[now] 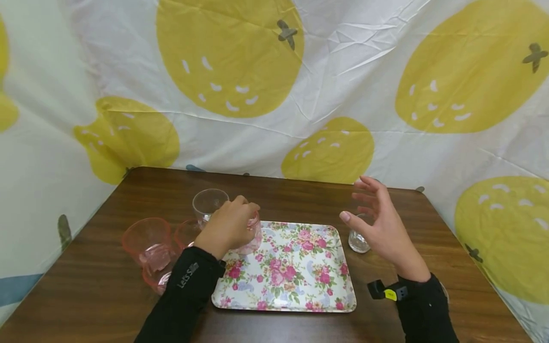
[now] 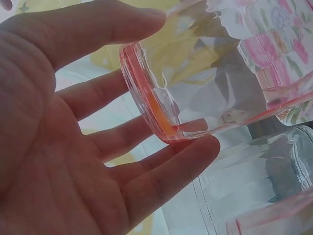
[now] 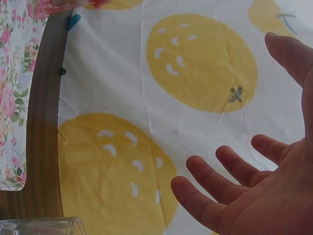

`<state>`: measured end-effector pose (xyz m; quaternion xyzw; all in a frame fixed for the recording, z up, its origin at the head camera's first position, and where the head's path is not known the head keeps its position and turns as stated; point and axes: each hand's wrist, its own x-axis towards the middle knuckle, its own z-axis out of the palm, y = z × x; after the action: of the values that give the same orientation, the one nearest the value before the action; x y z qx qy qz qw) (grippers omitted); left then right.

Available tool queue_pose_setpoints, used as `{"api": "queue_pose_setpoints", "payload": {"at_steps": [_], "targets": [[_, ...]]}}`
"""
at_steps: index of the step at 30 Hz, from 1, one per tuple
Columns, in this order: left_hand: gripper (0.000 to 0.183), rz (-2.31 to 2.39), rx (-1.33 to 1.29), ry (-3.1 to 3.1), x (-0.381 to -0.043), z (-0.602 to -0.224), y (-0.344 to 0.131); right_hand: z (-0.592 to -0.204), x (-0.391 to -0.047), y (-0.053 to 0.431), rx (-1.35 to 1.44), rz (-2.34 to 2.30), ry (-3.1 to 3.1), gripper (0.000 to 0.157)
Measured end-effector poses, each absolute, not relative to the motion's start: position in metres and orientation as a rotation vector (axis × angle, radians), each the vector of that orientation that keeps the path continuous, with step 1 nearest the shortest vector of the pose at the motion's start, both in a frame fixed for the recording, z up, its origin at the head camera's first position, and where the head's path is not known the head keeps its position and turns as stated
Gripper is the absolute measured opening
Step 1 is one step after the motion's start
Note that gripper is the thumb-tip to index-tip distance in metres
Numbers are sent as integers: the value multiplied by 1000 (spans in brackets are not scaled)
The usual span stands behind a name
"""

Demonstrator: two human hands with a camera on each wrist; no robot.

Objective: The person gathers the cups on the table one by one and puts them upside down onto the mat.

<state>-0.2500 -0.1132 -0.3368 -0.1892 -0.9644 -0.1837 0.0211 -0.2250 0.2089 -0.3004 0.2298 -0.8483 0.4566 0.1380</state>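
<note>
My left hand (image 1: 229,225) grips a pink-tinted clear glass (image 1: 253,242) by its rim, over the back left corner of a flowered tray (image 1: 285,290). In the left wrist view, the thumb lies on one side of the red-edged rim (image 2: 154,110) and the fingers on the other. The right hand (image 1: 386,233) is raised to the right of the tray, fingers spread and nothing in them. Behind it in the head view, a small clear glass (image 1: 358,244) stands on the table, partly hidden by the thumb.
Left of the tray are several pink glasses (image 1: 147,236), grouped close together. A taller clear glass (image 1: 209,202) stands behind the left hand. The brown wooden table (image 1: 309,200) ends at a lemon-print cloth (image 1: 257,143) hung behind it.
</note>
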Motion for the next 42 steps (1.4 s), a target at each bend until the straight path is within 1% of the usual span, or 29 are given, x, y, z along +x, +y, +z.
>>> {"api": "queue_pose_setpoints", "payload": {"at_steps": [9, 15, 18, 23, 26, 36, 42], "targets": [[56, -573, -572, -2989, -250, -336, -114, -296, -223, 208, 682, 1324, -2451, 81], [54, -582, -553, -2927, -248, -328, -118, -294, -223, 209, 671, 1330, -2458, 80], [49, -596, -552, -2872, -248, -323, -121, -293, -224, 210, 664, 1326, -2460, 79], [34, -633, -600, -2681, -250, -315, -128, -291, -225, 211, 648, 1330, -2462, 76], [29, -636, -586, -2593, -251, -313, -134, -290, -225, 211, 644, 1337, -2463, 74], [37, -595, -375, -2679, -253, -318, -146, -291, -226, 213, 665, 1317, -2460, 72], [51, -548, -263, -2828, -254, -323, -148, -291, -225, 213, 662, 1314, -2464, 72]]}}
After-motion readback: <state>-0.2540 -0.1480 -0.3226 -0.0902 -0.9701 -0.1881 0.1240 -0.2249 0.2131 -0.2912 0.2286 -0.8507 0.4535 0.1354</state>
